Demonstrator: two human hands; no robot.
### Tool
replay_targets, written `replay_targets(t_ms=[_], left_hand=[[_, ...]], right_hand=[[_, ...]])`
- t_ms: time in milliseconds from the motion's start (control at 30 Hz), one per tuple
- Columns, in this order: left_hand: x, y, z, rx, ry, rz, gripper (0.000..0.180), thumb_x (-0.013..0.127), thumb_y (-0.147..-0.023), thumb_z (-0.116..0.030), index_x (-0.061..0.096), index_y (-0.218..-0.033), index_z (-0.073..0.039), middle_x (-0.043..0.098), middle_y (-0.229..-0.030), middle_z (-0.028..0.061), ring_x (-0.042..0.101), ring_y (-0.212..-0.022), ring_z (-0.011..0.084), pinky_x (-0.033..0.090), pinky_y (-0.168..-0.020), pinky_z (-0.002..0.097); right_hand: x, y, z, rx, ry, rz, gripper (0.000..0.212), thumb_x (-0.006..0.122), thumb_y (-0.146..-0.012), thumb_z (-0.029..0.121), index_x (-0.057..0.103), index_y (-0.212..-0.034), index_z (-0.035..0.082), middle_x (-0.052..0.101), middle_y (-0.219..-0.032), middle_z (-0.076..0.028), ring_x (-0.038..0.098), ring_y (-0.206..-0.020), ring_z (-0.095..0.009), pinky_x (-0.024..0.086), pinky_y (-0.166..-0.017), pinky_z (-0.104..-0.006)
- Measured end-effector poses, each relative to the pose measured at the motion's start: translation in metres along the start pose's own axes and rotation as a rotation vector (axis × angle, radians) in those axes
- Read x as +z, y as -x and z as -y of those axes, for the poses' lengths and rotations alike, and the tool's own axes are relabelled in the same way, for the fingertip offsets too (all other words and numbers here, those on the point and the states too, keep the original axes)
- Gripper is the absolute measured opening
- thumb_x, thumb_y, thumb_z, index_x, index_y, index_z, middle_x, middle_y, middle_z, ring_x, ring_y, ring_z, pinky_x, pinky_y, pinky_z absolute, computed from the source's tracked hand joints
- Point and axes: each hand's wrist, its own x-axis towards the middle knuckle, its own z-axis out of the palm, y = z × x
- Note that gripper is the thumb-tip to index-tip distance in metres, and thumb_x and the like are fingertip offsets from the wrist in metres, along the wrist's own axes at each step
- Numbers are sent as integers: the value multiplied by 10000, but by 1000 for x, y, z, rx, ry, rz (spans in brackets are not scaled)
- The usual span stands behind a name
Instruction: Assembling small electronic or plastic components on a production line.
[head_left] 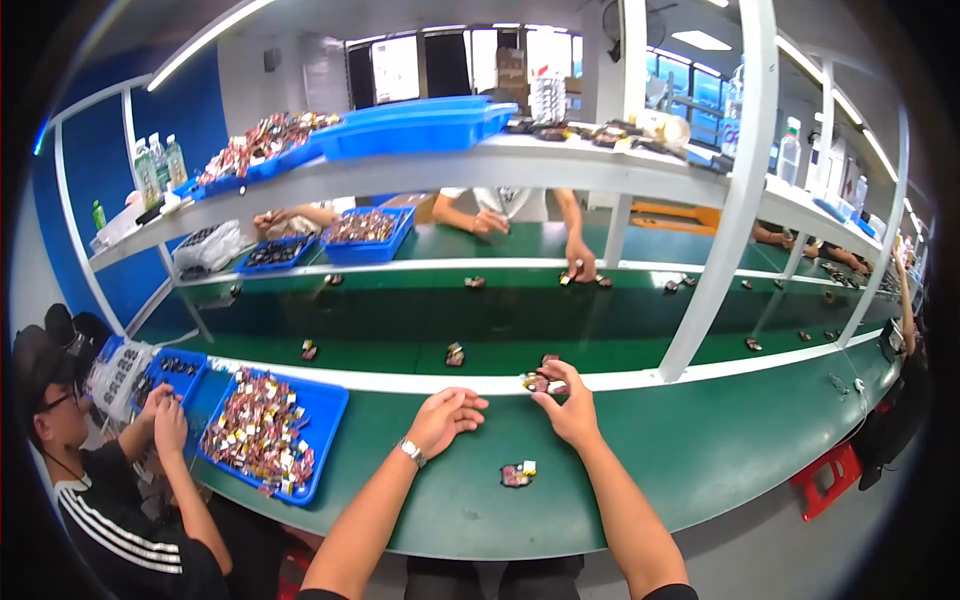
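Note:
My right hand (570, 405) reaches to the white rail at the bench's far edge and pinches a small dark part with yellow and red bits (534, 382). My left hand (446, 416) rests on the green bench top (700, 440) with its fingers loosely curled, holding nothing. A second small part of the same kind (517, 474) lies on the bench between my forearms, nearer to me. A watch is on my left wrist.
A blue tray (328, 432) heaped with small parts sits to my left. A seated person (100, 500) works beside it. Small parts ride the green conveyor belt (400, 320) beyond the rail. People work across it, under a white shelf (520, 160) holding blue trays.

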Motion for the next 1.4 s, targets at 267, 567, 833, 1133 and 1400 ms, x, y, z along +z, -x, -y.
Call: replay_targets(t_ms=[267, 567, 833, 1133, 1400], left_hand=[[-11, 11, -2, -119, -57, 194, 454, 432, -1027, -327, 499, -1320, 12, 639, -1094, 93, 639, -920, 193, 532, -766, 339], [-3, 13, -17, -83, -130, 70, 409, 534, -980, -133, 475, -1359, 8, 619, -1161, 107, 643, -952, 151, 568, -811, 286], [7, 11, -9, -34, -226, 22, 363, 489, -945, 13, 481, -1308, 22, 599, -1190, 132, 646, -1023, 223, 564, -914, 359], [15, 14, -14, -65, -233, 43, 317, 491, -945, 14, 502, -1260, -18, 628, -1147, 119, 635, -1045, 202, 556, -922, 350], [4, 12, -9, -64, -179, 131, 347, 526, -922, 18, 486, -1266, -4, 597, -1206, 127, 599, -1108, 195, 533, -954, 350]], right_hand=[[32, 14, 52, -248, 33, 436, 615, 714, -786, 21, 471, -1350, 55, 572, -1293, -110, 500, -1235, -277, 413, -1028, -370], [39, 3, 49, -347, 178, 475, 448, 675, -786, 14, 606, -1223, 85, 542, -1275, -109, 496, -1206, -306, 429, -1025, -393], [37, 1, 45, -270, 279, 508, 229, 700, -773, 71, 677, -1000, 102, 563, -1251, -83, 489, -1212, -290, 446, -1002, -385], [42, 6, 41, -323, 310, 503, 143, 724, -769, 95, 721, -911, 109, 579, -1231, -81, 512, -1190, -277, 469, -974, -380], [49, 15, 33, -230, 169, 399, 138, 712, -778, 104, 728, -912, 75, 615, -1185, -102, 564, -1119, -291, 478, -946, -384]])
